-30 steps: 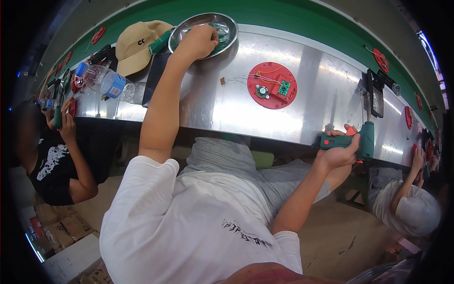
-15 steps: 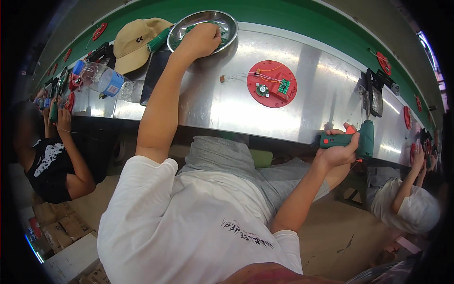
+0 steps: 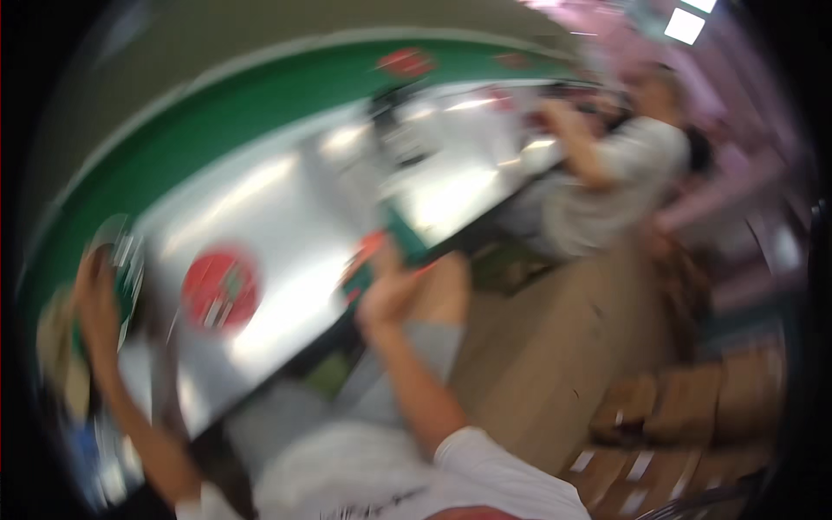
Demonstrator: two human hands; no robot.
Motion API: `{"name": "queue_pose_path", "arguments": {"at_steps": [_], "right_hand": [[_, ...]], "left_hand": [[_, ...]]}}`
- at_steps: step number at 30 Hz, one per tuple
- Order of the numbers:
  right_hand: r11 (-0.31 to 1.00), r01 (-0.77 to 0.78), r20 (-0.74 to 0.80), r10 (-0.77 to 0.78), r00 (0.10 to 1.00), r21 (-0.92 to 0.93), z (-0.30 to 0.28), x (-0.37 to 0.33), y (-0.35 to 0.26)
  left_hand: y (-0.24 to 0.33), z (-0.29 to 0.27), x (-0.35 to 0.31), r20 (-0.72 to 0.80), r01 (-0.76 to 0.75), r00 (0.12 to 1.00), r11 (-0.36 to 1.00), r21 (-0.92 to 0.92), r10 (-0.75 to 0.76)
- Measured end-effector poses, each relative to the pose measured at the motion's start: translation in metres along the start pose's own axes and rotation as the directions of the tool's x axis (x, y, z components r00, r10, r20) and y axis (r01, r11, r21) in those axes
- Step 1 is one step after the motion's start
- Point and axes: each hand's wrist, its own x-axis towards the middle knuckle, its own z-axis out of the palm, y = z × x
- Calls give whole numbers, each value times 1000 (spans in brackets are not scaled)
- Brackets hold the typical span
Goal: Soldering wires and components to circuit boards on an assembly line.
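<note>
The whole view is smeared by motion. My right hand (image 3: 387, 296) is wrapped around the handle of a green pistol-shaped cordless screwdriver (image 3: 409, 236) with red accents, held at the bench's front edge. At the far left, my left hand (image 3: 97, 290) reaches to the metal bowl (image 3: 113, 230), which held thin green pieces in the earlier frame. Blur hides its fingers and anything in them. Between my hands, a red round plate (image 3: 208, 282) with a small green circuit board lies on the steel bench (image 3: 290, 247).
A beige cap (image 3: 61, 347) is beside my left forearm. A dark stand (image 3: 399, 126) sits farther along the bench. More red discs (image 3: 406, 62) rest on the green strip behind. A co-worker in a white shirt (image 3: 598, 204) sits to the right. Cardboard boxes (image 3: 685, 407) are stacked at lower right.
The view has swung to the right, so the bench, bowl and plate appear farther left. My left hand stays at the bowl, and my right hand keeps hold of the cordless screwdriver.
</note>
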Motion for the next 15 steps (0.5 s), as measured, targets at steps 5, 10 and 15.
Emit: {"name": "queue_pose_path", "arguments": {"at_steps": [5,10,15], "right_hand": [[985,-158,132,148,980,64,-6,0,-33],[982,-133,145,113,983,137,-17,3,-32],[984,-123,115,108,987,129,-14,-1,-32]], "left_hand": [[-2,-10,8,1,-65,998,992,111,65],[34,-3,18,121,-55,992,986,160,36],[4,21,19,28,-66,998,992,112,63]]}}
